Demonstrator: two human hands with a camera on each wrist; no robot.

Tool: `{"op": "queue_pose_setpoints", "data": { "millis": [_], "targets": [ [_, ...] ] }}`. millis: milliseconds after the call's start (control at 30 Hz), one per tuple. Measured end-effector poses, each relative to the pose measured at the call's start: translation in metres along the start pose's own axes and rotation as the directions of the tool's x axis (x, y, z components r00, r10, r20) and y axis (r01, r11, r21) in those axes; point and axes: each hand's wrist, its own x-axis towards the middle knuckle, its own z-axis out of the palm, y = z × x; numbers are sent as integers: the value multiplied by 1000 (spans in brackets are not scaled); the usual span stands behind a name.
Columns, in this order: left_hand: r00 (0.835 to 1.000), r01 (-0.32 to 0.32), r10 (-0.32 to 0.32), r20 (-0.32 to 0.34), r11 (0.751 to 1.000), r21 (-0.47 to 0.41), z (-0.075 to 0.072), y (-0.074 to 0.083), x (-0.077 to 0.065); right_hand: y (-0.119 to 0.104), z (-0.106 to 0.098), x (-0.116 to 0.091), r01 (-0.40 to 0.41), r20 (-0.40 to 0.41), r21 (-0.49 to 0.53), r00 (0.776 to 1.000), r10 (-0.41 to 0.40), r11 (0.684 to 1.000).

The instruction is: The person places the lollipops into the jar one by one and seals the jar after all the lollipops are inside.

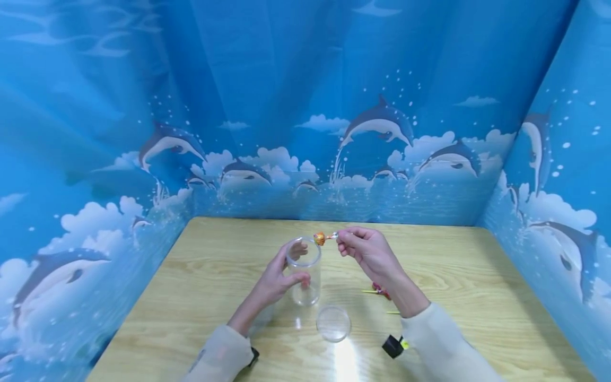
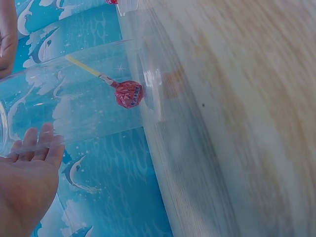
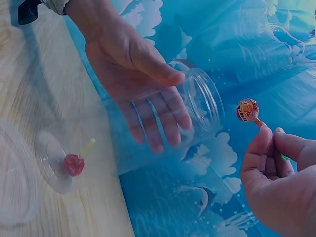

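My left hand grips a clear jar near its rim, thumb on the near side and fingers round the far side. The jar stands on the table with its mouth up. Inside, at the bottom, sits a red-wrapped lollipop, its yellow stick leaning up the wall. To the right of the rim, my right hand pinches an orange-wrapped lollipop by its stick, between thumb and forefinger. Its candy end points at the jar mouth; most of the stick is hidden in the hand.
A clear round lid lies on the wooden table in front of the jar. Another red-wrapped lollipop and a yellow stick lie under the right forearm. A small black block is by the right sleeve. Dolphin-print curtains surround the table.
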Motion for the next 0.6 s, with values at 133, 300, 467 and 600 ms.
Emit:
{"op": "queue_pose_setpoints", "data": {
  "millis": [133, 300, 467, 600],
  "targets": [
    [1000, -8, 8, 6, 1000, -5, 0, -1, 0, 3, 7, 5, -11, 7, -7, 1000, 11, 1000],
    [1000, -15, 15, 10, 1000, -8, 0, -1, 1, 7, 12, 11, -7, 23, -54, 1000, 8, 999],
    [1000, -9, 9, -3, 1000, -9, 1, -2, 1, 10, 17, 18, 30, 28, -212, 999, -25, 977],
    [1000, 13, -13, -26, 1000, 5, 1, -1, -1, 8, 24, 23, 113, 60, -411, 994, -96, 905]
  ]
}}
